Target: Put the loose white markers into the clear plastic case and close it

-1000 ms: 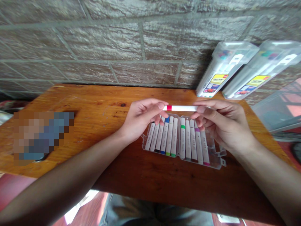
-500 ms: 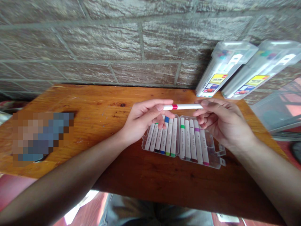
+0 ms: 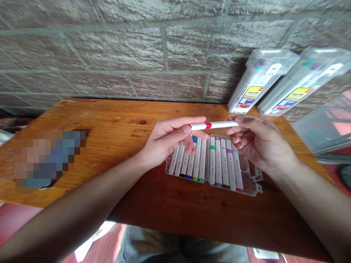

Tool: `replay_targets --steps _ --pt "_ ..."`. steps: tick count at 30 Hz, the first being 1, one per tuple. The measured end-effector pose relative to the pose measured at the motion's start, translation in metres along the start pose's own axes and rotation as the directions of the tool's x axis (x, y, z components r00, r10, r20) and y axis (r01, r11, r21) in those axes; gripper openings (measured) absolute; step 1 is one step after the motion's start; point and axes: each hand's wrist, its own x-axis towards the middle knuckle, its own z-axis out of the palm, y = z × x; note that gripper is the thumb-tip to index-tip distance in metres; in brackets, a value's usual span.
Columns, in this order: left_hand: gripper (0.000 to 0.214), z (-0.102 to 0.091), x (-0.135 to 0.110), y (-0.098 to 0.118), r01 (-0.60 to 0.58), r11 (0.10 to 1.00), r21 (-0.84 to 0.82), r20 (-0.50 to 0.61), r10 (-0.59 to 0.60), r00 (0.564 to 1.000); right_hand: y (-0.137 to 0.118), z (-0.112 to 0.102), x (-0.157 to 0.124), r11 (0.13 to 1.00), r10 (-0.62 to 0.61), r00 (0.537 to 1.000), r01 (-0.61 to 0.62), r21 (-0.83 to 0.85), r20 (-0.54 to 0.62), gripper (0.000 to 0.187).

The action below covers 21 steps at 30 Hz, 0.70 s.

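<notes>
A white marker (image 3: 219, 124) with a red band is held nearly level in the air between my two hands. My left hand (image 3: 172, 136) pinches its red-tipped end between thumb and fingers. At the other end, my right hand (image 3: 253, 140) grips it with thumb and forefinger, the other fingers curled. Below them, a clear plastic marker case (image 3: 251, 182) lies unfolded on the wooden table. White markers fill much of both halves, among them a green-banded marker (image 3: 212, 160) and a purple-banded marker (image 3: 230, 164). My left fingers hide the tops of several markers in the left half.
Two clear marker boxes, a left one (image 3: 253, 84) and a right one (image 3: 296, 86), stand at the table's back right against the stone wall (image 3: 117, 47). A pixelated object (image 3: 51, 160) lies on the left of the wooden table (image 3: 109, 120). The table's front edge is near my lap.
The marker's red band has shifted slightly to the right and down, with the left end a little lower. My left fingers have moved slightly right along with it. The case is unchanged.
</notes>
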Motion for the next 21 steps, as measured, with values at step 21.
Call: replay_targets --steps 21 --pt "0.029 -0.0001 0.0022 -0.0026 -0.001 0.997 0.079 -0.091 0.008 0.996 -0.0019 0.0017 -0.0028 0.998 -0.038 0.999 0.038 -0.044 0.004 0.006"
